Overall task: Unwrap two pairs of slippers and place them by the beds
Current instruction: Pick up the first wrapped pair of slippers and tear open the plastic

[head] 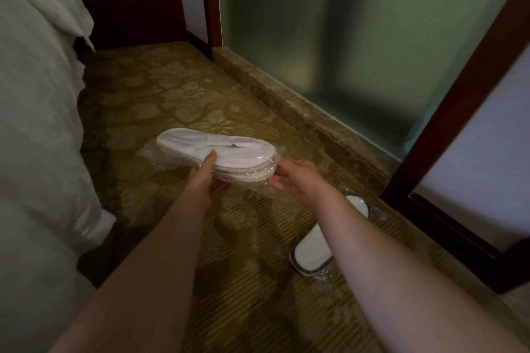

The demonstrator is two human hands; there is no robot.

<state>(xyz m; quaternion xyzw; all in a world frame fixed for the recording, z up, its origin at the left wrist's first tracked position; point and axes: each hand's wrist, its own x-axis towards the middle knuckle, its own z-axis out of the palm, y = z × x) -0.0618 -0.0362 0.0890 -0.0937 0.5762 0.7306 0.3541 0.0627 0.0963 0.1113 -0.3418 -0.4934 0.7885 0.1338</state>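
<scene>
L hand [207, 178]: mine, clamped on near edge of wrapped slipper pair [218, 153], thumb on top
R hand [292, 180]: mine, fingers pinching clear wrap at pair's heel end
wrapped pair: held flat in air above carpet [160, 100], right of bed [34, 123]
2nd pair [312, 252]: in wrap, on carpet, farther right of bed, under my R forearm

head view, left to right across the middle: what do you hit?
bed → left hand → wrapped slippers → right hand → second wrapped pair on the carpet → frosted glass panel → wooden door frame
</scene>
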